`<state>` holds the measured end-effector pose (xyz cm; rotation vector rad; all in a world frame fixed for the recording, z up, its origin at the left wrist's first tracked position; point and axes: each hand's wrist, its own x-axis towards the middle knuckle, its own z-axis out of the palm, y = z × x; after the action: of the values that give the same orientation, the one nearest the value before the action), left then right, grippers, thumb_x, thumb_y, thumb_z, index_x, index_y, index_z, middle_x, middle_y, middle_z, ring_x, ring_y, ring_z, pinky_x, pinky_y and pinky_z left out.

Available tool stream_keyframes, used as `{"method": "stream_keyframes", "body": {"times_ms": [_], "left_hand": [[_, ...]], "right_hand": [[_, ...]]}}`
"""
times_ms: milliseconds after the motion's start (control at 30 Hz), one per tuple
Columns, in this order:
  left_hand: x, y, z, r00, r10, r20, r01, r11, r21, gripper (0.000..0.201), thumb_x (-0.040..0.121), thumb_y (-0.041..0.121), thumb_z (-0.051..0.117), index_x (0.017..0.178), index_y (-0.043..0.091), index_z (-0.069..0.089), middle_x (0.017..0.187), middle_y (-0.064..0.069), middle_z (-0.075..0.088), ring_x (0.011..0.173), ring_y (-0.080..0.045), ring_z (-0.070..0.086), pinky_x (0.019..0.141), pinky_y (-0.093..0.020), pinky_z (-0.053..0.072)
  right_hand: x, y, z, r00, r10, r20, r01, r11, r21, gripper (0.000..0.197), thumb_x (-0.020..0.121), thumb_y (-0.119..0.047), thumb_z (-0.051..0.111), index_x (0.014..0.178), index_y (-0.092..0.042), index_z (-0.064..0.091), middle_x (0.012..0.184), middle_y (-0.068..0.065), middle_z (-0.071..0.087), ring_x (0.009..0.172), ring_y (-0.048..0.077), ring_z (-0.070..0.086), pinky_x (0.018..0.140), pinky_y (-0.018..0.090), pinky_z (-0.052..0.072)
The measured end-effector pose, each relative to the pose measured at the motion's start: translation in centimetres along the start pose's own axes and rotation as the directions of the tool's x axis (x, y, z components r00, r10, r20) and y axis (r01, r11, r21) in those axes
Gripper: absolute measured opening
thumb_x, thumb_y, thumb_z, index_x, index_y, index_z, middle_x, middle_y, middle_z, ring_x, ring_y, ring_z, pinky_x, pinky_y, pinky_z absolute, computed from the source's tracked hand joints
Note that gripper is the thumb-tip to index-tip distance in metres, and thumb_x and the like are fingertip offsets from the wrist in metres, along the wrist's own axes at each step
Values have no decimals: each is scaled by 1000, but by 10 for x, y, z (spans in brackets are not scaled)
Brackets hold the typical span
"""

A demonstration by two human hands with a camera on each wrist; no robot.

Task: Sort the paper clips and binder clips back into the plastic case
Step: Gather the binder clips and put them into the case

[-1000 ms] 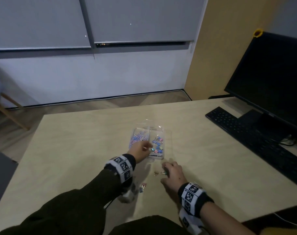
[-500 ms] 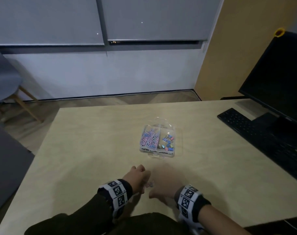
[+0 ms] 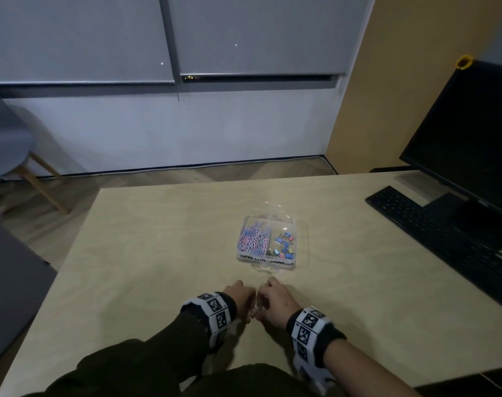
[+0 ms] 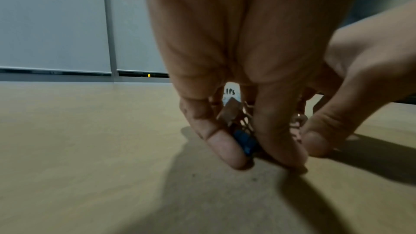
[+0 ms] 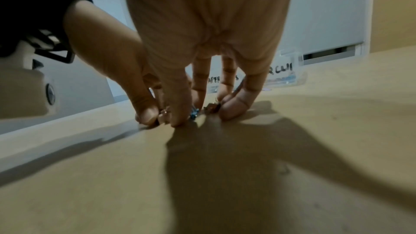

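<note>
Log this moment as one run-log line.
phase: gathering loose clips | left hand: pinching blue binder clip on table | right hand: fingertips on clips | case: open

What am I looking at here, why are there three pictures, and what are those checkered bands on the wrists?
No machine here: a person works with bare hands, wearing cameras. The big picture comes from a head camera looking down at a wooden table. The other two come from cameras strapped at the wrists, looking along the fingers; the checkered bands sit on those wrists.

On the table stands an open clear plastic case, paper clips in its left compartment, binder clips in its right. A keyboard and monitor sit to the right.

Near the table's front edge, the left hand and right hand meet over a few loose clips. The left hand pinches a blue binder clip. The right hand's fingertips are down among small clips; whether it grips one is unclear.
</note>
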<state>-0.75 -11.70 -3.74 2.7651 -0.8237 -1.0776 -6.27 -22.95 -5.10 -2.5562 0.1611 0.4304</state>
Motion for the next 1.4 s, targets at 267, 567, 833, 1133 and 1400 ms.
{"method": "stream_keyframes", "body": {"times_ms": [267,567,833,1133,1400], "left_hand": [[3,-2,1,989,61,-138,-69,996,-51,14,81,1,58,88,12,65,108,-13,66,98,-28,63,86,-29,47],[10,-9,6,980,16,-201,-50,985,-164,31,73,11,67,58,26,45,85,1,54,79,-16,52,73,-26,45],[5,-11,12,959,37,-280,-70,992,-109,24,87,11,53,108,13,64,114,-10,55,103,-25,56,92,-29,46],[0,-9,10,965,-16,-262,-7,996,-89,26,89,9,52,110,9,66,119,-14,55,108,-30,55,95,-32,44],[4,-17,1,973,-89,-213,47,980,-195,22,79,6,63,98,10,72,106,-11,71,99,-24,65,92,-28,49]], "right_hand": [[4,4,-10,997,64,-44,-62,997,43,35,77,-1,57,53,-23,45,83,1,51,85,20,54,75,25,45],[-5,23,-33,992,122,11,-123,988,91,33,75,1,63,53,-20,52,73,1,64,78,15,65,71,22,52],[30,5,-105,954,121,-273,-56,970,235,14,77,5,62,70,-6,66,79,5,63,74,15,58,72,24,52],[13,-3,-69,910,-8,-415,72,988,138,17,87,-18,57,103,-14,60,110,2,57,89,14,55,80,24,48],[-6,10,-6,993,-50,107,71,978,-197,84,65,-52,69,135,-30,29,141,0,27,124,23,27,101,40,36]]}}
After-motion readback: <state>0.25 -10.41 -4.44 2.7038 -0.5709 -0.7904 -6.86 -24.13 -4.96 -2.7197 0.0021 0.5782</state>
